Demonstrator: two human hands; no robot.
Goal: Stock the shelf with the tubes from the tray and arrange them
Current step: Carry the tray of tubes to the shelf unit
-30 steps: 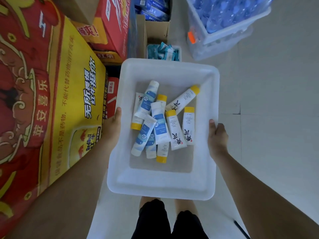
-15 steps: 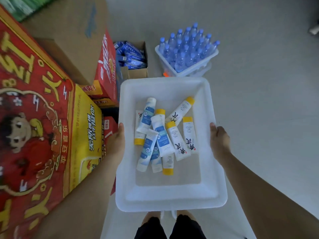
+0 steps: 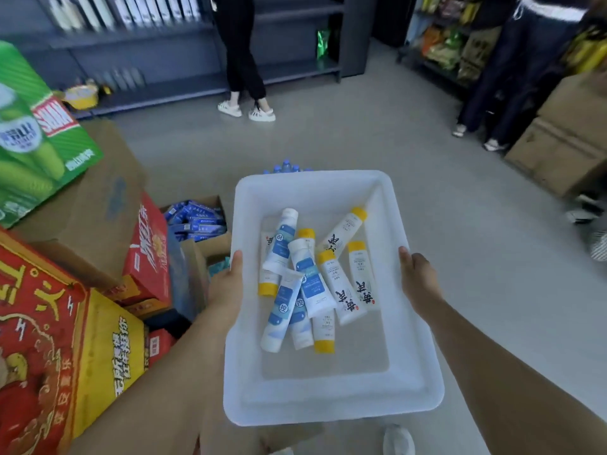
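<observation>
I hold a white plastic tray [image 3: 331,402] out in front of me above the floor. My left hand [image 3: 226,287] grips its left rim with the thumb on top. My right hand [image 3: 418,277] grips the right rim the same way. Inside lies a loose pile of several tubes: white ones with blue labels [image 3: 282,307] on the left and white ones with yellow caps [image 3: 335,287] on the right. A dark grey shelf unit [image 3: 157,44] stands across the floor at the far left, with white boxes on its upper level.
Stacked red, yellow and green cartons [image 3: 59,290] stand close on my left, with an open box of blue packs [image 3: 197,218]. A person [image 3: 239,57] stands at the far shelf. Another person [image 3: 512,77] stands by snack racks and brown boxes [image 3: 565,136] at the right.
My view has swung up from the floor and cartons to the shop aisle, shelves and people. The tray stays level in both hands and the tubes have not shifted.
</observation>
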